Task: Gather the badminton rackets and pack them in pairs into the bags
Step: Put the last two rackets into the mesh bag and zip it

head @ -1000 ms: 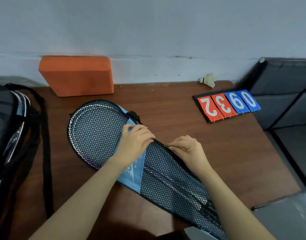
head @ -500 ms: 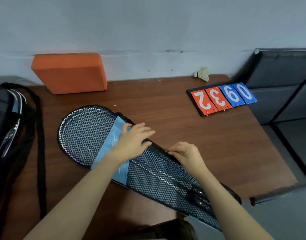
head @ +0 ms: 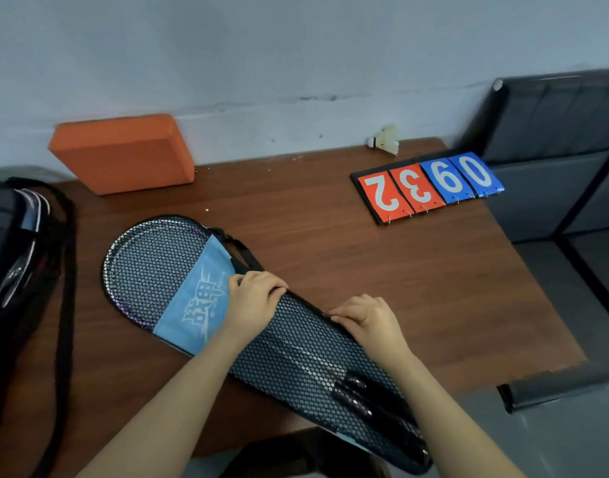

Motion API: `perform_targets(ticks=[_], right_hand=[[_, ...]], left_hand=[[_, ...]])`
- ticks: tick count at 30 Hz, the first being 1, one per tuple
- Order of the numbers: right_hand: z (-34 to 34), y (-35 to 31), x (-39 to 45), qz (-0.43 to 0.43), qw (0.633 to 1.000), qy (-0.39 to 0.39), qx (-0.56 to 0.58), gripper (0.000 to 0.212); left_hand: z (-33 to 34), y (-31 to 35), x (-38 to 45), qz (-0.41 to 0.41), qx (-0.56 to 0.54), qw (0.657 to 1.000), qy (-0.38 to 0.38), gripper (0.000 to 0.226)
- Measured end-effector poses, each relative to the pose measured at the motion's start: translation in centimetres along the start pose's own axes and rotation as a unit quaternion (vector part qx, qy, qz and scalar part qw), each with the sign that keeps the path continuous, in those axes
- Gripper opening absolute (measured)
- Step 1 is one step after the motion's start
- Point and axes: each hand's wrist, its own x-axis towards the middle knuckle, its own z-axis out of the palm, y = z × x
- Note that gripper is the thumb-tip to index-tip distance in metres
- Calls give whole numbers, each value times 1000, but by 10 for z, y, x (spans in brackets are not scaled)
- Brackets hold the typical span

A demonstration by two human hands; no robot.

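A black mesh racket bag [head: 158, 267] with a light-blue band lies diagonally on the brown table [head: 382, 270], head end at the left, handle end over the near edge. Racket frames and dark handles [head: 358, 395] show through the mesh. My left hand [head: 253, 298] grips the bag's upper edge beside the blue band. My right hand [head: 365, 319] pinches the same edge a little further toward the handle end, fingers closed on it. What the fingertips hold there is hidden.
An orange foam block [head: 123, 151] leans on the wall at the back left. A large dark sports bag [head: 10, 270] with a black strap fills the left edge. A flip scoreboard [head: 427, 186] and a white shuttlecock [head: 386, 141] sit back right. Dark padded seating [head: 555, 150] stands at the right.
My left hand has gone from lying flat on the bag to gripping its upper edge. My right hand stays pinched on that edge. The camera view has shifted slightly.
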Motion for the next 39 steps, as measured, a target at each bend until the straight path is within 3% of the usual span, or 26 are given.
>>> perform_targets(ticks=[6,10,17,20,22,30,34,36,39], right_hand=[[-30,42,-30,68,997,27,33,9],[-43,48,-39,77,996,44,29,8],[-49,52,-33,35,998,6,59,9],[-56,57,-33,2,998,-28,48,10],[-58,63,-37,9,997,-42,61,10],[-84,98,-55,24,991,-55,118,11],[-99,125,-73,56,991,-19,118,9],[-106,137,-84,74,991,-6,115,9],[-109,142,-94,74,991,-4,114,9]], left_hand=[[8,4,21,-71,10,997,33,16],[11,18,21,-73,-5,997,36,14],[39,92,-18,112,1,991,-70,31],[46,101,-24,43,-32,997,-50,15],[47,102,-23,41,-17,998,-33,10],[71,127,-23,-29,-40,997,52,24],[77,136,-24,-92,-72,987,110,13],[78,134,-22,-116,-61,985,115,13],[81,140,-18,-89,-20,992,86,14]])
